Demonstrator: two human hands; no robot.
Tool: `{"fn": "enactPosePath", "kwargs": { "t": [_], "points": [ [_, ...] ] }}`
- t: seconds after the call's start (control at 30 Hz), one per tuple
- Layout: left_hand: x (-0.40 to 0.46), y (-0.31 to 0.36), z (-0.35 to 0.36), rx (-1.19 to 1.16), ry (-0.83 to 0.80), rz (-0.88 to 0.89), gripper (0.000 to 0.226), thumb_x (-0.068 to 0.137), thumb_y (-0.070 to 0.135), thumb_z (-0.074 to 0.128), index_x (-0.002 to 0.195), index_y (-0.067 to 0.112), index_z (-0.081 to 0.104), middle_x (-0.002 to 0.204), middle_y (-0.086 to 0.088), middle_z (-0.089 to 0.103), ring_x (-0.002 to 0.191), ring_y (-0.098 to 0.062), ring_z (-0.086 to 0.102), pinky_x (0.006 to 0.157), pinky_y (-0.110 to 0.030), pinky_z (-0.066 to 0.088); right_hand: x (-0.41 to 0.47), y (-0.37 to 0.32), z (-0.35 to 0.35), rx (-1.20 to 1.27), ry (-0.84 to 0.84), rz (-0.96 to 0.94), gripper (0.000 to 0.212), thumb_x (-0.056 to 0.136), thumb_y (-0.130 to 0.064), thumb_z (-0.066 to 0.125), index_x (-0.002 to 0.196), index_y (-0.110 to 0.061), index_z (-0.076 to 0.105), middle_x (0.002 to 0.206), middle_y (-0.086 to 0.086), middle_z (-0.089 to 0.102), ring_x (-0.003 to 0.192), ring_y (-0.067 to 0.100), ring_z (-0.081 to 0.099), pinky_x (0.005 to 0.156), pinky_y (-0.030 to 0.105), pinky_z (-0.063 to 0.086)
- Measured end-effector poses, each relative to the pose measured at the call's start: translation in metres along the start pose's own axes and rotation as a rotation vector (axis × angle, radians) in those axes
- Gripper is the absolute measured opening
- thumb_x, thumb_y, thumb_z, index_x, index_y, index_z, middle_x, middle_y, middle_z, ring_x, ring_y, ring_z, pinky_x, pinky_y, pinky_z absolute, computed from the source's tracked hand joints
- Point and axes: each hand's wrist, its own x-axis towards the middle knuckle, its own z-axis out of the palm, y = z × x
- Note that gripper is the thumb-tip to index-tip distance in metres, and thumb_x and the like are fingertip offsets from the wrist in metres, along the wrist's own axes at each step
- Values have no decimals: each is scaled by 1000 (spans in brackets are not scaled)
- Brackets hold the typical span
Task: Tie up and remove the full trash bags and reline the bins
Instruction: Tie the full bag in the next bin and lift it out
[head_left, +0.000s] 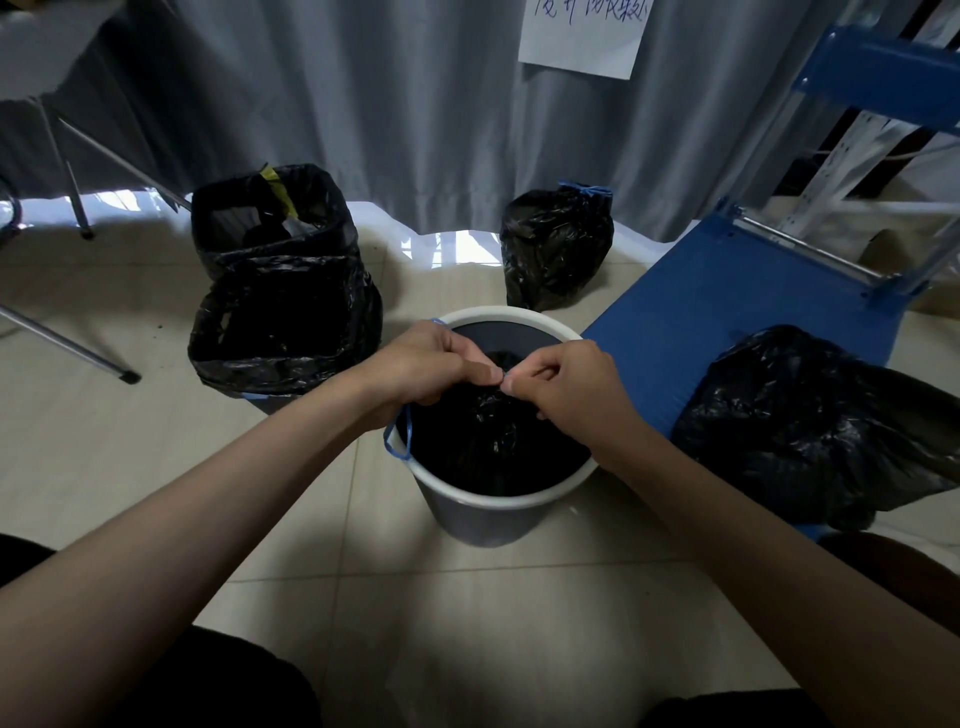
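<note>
Knot-tying above round white-rimmed plastic bin (498, 501): left hand (434, 364) and right hand (566, 382) pinching thin blue drawstring (397, 441) of crinkled black plastic trash bag (493, 441); better pulled tight, evenly.

grey curtain (363, 104) | paper note (582, 36) pinned on it (handwriting unreadable) | blue folding chair (727, 296) | tiled floor (130, 441)

Round bin (493, 501): smooth plastic w/ matt grey wall and a glossy white rim. Bag inside it (493, 431): thin black plastic film, crinkled, shiny in spots, w/ a blue plastic drawstring (397, 441). Tied bag (556, 247) and two lined bins (283, 291): same glossy, wrinkled black film. Floor (156, 467): pale tiles, smooth, slight sheen. Curtain (363, 104): grey cloth, matt. Blue chair seat (727, 291): smooth, matt. Sheet on curtain (582, 36): white paper.
</note>
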Motion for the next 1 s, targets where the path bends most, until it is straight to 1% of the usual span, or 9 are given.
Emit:
{"fn": "enactPosePath", "kwargs": {
  "t": [0.1,0.2,0.37,0.5,0.6,0.67,0.77,0.87,1.0],
  "points": [
    [0,2,-1,48,24,47,16,87,15,72,93,0,75,44,13,51,36,0,38,36,-11,25,3,-1,-3,49,-28,35,8,84,-14,69,81,-12,76,67,6,68,65,8,60,77,38,58],
    [1,1,-4,67,-10,51,17,87,18,73,93,3,75,43,14,48,36,-1,35,37,-13,23,4,-1,-3,1,-84,26,10,87,-17,65,80,-15,72,64,8,62,63,12,56,74,41,56],
    [1,-3,-11,70,-63,50,13,88,21,73,92,10,77,53,12,54,41,-1,35,41,-15,22,4,-4,-5,-139,-142,-52,13,92,-15,58,83,-9,65,64,1,53,59,10,46,58,25,40],
    [3,-7,-14,48,-41,50,11,87,18,74,91,8,76,55,8,56,42,0,38,41,-13,26,3,-2,-5,-256,-118,-121,18,91,-11,58,74,-15,56,80,3,56,78,14,49,68,28,36],
    [7,-10,-16,56,41,87,2,84,11,75,82,10,77,61,4,66,53,1,54,55,-11,41,3,2,-5,-357,-142,-117,19,90,-8,59,72,-15,54,89,5,56,83,18,51,73,31,42],
    [12,-13,-18,216,181,164,9,80,11,77,74,18,77,63,5,69,57,1,56,60,-11,44,2,3,-7,-403,-163,-109,18,90,-8,58,73,-14,55,90,3,53,83,17,51,67,24,40],
    [15,-12,-17,382,341,253,12,75,13,80,68,21,75,59,10,67,53,3,55,57,-8,43,0,3,-8,-430,-179,-120,14,92,-14,60,80,-9,60,90,1,51,83,15,49,65,20,35],
    [13,-12,-15,431,372,274,15,70,18,85,63,22,72,55,8,65,51,1,55,56,-15,43,-1,-1,-10,-391,-178,-143,15,90,-19,66,80,-8,64,85,2,55,75,9,48,68,22,39],
    [13,-14,-16,452,398,250,17,68,22,88,61,21,72,52,10,63,51,4,55,51,-11,40,-5,-5,-9,-313,-213,-150,13,86,-19,71,75,-13,67,78,8,61,62,4,48,63,19,42]
  ]
}}
